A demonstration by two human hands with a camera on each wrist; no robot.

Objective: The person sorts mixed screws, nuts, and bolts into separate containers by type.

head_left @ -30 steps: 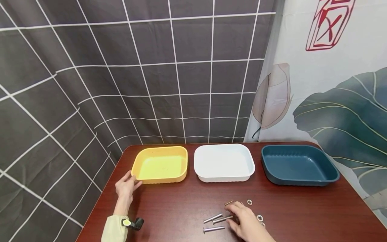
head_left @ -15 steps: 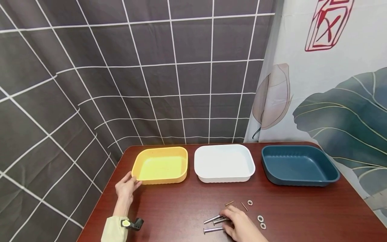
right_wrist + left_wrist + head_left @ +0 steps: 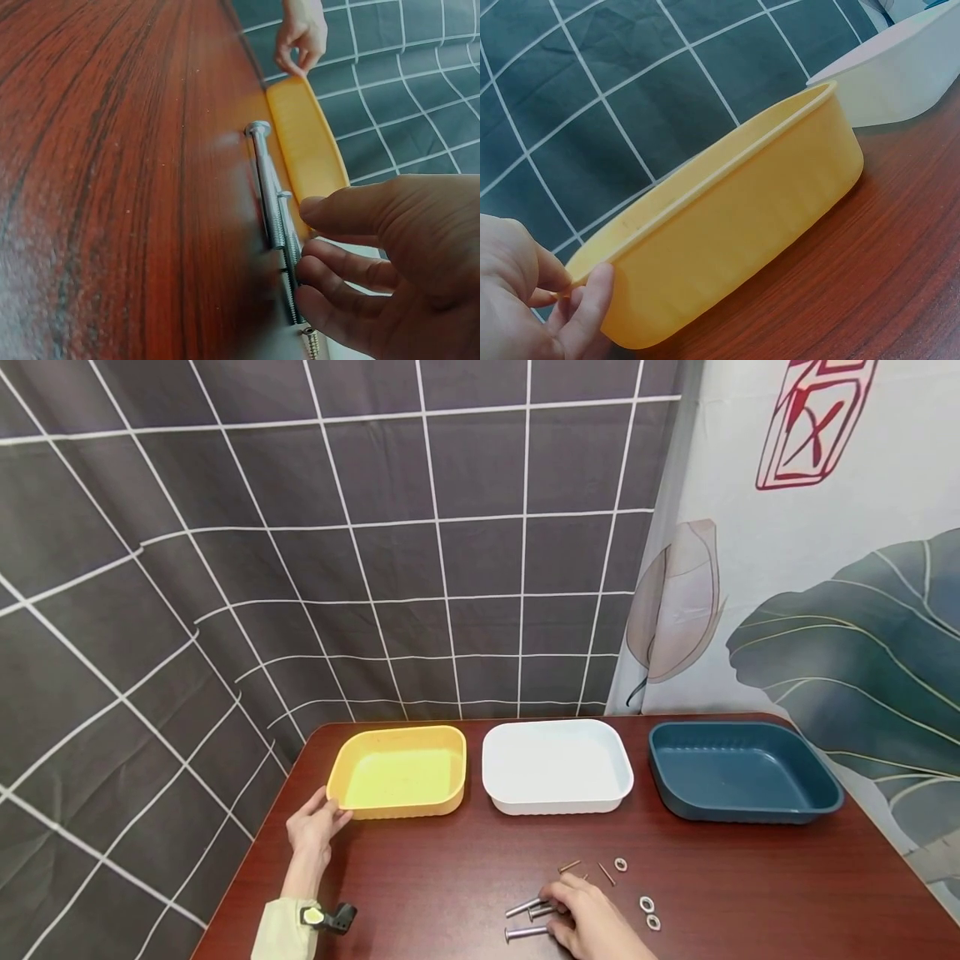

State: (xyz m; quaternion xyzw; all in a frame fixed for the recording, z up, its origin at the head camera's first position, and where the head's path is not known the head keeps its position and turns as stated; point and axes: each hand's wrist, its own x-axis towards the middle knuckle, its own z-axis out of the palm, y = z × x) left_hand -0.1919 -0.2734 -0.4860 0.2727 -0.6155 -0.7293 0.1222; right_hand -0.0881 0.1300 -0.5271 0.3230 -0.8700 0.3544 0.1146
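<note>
At the left, my left hand [image 3: 311, 828] pinches the near-left corner of a yellow tray [image 3: 742, 217], thumb and fingers on its rim. My right hand [image 3: 588, 918] is low over the table at several silver bolts [image 3: 527, 933], covering part of them in the head view. In the right wrist view, the bolts [image 3: 266, 191] lie lengthwise beside the fingertips. The thumb stands apart from the other fingers, which are slightly bent. A small brass-coloured screw [image 3: 311, 343] shows below those fingers.
Beyond the right hand lie thin copper-coloured screws [image 3: 569, 866] and, to its right, steel nuts [image 3: 647, 905]. A white tray [image 3: 558, 768] and a dark blue tray [image 3: 742, 768] stand along the table's back edge, beside the yellow one. A grey gridded curtain [image 3: 480, 560] hangs behind.
My right hand has moved left and slightly toward me, from near the small screws to the bolts, uncovering a screw and nuts. My left hand stays on the yellow tray.
</note>
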